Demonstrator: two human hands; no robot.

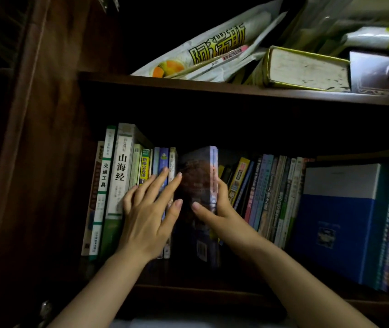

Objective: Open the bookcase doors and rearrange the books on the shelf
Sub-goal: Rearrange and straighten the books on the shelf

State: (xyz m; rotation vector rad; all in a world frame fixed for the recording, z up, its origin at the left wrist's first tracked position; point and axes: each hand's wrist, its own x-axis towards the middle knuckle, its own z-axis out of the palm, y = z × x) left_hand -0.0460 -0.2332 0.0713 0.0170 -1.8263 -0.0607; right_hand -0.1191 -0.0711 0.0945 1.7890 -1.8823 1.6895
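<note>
A dark book is pinched by the right hand; left of it, upright books are pressed by the spread left hand. If released, they could topple into its slot.

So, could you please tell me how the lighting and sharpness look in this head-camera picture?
Head view: dim overall, the bookcase interior nearly black; brightest patch on the thick book lying on the upper shelf; the dark book gripped by the right hand is motion-blurred; wide-angle lens bows the shelf edges.

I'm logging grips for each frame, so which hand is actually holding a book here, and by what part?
The right hand grips the dark-covered book at mid-height, thumb on its cover, fingers round its spine. The left hand holds nothing, lying flat against neighbouring spines.
</note>
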